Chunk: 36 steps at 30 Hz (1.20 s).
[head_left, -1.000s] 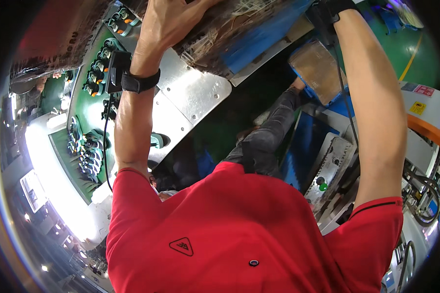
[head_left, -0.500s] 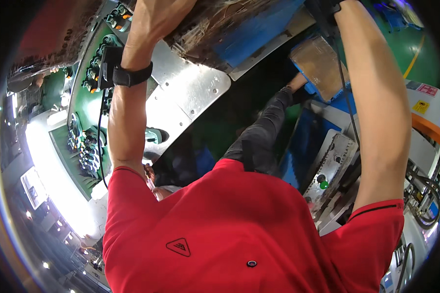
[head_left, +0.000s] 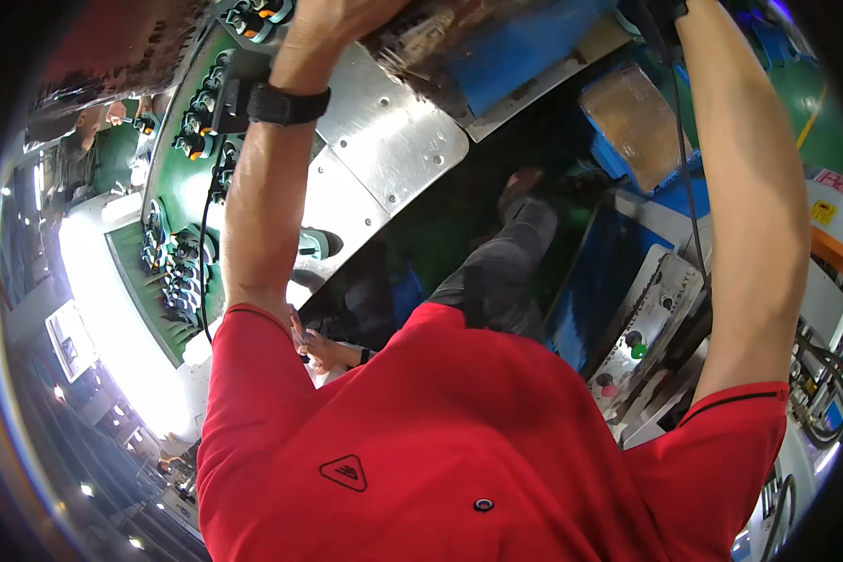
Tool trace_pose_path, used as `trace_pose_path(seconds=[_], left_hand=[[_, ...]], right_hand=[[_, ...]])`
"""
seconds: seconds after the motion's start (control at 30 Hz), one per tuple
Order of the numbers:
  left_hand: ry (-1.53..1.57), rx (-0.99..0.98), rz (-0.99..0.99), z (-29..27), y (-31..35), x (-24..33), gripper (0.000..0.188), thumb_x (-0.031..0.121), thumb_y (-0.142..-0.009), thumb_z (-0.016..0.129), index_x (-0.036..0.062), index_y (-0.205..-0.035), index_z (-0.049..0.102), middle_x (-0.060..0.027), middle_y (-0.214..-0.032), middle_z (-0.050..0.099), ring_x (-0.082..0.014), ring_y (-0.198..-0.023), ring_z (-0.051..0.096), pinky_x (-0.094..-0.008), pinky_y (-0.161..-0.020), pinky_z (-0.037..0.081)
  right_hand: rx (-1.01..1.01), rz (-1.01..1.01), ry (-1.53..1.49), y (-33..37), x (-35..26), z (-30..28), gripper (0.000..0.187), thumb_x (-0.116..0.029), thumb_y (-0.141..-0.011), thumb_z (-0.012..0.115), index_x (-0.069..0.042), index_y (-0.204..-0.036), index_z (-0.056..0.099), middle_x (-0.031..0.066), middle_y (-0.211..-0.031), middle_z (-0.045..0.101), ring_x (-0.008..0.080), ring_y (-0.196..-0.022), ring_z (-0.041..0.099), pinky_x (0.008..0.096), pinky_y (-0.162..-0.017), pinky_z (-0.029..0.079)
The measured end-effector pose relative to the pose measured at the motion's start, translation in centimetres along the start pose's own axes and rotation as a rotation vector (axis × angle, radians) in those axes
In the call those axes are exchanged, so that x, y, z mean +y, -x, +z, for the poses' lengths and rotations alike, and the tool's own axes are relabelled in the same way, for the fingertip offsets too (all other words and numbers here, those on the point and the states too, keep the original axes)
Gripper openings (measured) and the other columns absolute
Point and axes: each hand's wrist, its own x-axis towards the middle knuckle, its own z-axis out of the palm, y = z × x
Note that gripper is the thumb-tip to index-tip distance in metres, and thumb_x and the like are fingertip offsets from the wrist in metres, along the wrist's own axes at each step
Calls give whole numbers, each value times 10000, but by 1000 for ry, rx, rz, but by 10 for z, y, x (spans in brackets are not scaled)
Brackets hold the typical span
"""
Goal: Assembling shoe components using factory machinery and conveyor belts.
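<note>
My left hand [head_left: 351, 13] is at the upper edge, its fingers cut off by the frame. It is next to a scuffed brown thing [head_left: 426, 47] with a blue panel [head_left: 525, 58]; whether it grips this is hidden. A black strap [head_left: 288, 105] with a small dark box circles my left wrist. My raised right forearm reaches the top right, where a black band [head_left: 667, 13] shows at the wrist; the right hand lies outside the picture. Below my left hand spreads a shiny metal plate [head_left: 398, 122] with bolt holes. A pale green shoe [head_left: 315, 244] stands at its edge.
Several shoes [head_left: 195, 126] line a green conveyor at left, beside a bright white lamp housing [head_left: 112, 309]. Another person's hand [head_left: 320, 348] shows by my left sleeve. Right of my legs are a blue crate [head_left: 613, 161] holding cardboard and a machine panel with a green button [head_left: 638, 351].
The surroundings have shifted right and slightly down in view. My foot has moved back left from beside the blue crate. Both arms stay raised. The other person's hand shows more fully.
</note>
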Motion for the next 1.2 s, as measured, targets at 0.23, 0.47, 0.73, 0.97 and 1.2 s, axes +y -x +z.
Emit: trace_pose_path(seconds=[0.23,0.47,0.73,0.97,1.2], left_hand=[[-2,-34,-92,-21,-5,-4,339,284,-823,719,40,-1056,687,-137,-1138,663,-301,-1104,615,-422,-968,465],[40,107,141,-6,16,-11,362,209,-783,720,29,-1088,643,-180,-1147,633,-366,-1141,559,-476,-1040,398],[144,84,265,-4,13,-19,238,113,-785,651,36,-1010,667,-145,-1218,604,-339,-1268,479,-536,-1130,275],[274,28,216,-3,17,-40,157,154,-817,630,13,-880,658,-140,-1228,590,-323,-1292,448,-528,-1152,240],[403,32,196,-7,22,-27,222,219,-847,632,3,-891,659,-141,-1213,594,-318,-1259,471,-517,-1157,226]], right_hand=[[-83,42,201,-42,23,17,506,-440,-974,353,-45,-1088,649,223,-1074,660,466,-995,594,551,-883,457],[12,51,84,12,-8,2,421,-407,-975,419,-52,-956,645,242,-953,651,473,-880,591,555,-760,452],[302,-173,-200,16,-10,-15,92,-80,-868,619,5,-873,655,170,-827,677,327,-746,649,373,-695,512],[220,-737,-223,-130,-275,-89,254,9,-788,670,-26,-1039,661,108,-967,685,205,-786,635,310,-716,500],[-147,-906,-128,-306,-422,-23,826,-259,-725,754,-77,-1437,378,156,-1365,546,291,-1291,492,378,-1044,399]])
